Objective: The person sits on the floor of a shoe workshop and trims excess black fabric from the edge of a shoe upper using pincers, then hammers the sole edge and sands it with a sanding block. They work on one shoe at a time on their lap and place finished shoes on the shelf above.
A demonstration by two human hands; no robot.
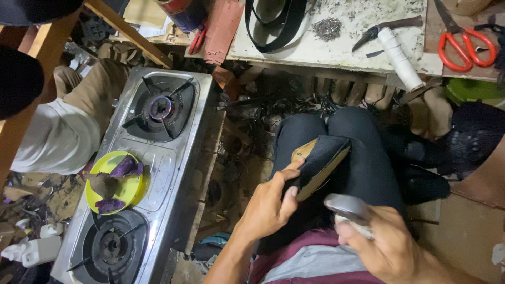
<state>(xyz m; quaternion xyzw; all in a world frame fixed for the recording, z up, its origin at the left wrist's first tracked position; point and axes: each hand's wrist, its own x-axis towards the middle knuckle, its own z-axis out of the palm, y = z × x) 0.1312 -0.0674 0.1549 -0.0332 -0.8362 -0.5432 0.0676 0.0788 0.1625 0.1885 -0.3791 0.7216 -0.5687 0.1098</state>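
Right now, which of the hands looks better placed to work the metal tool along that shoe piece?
Probably the right hand: it already grips the metal tool, just below the dark shoe piece. The left hand is busy pinching that piece steady on the lap.

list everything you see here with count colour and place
shoe piece: 1, dark blue with tan edge, on the lap, held by the left hand
tool: 1, silvery, blurred, in the right hand
stove: 1, steel, two burners, left; far burner lit
plate: 1, yellow-green, on the stove, holds purple scraps
scissors: 1, red handles, bench top right
roll: 1, white, on the bench
pliers: 1, dark, by the roll
nails: 1 pile, grey, on the bench
strap: 1, black, bench
hands: left, right
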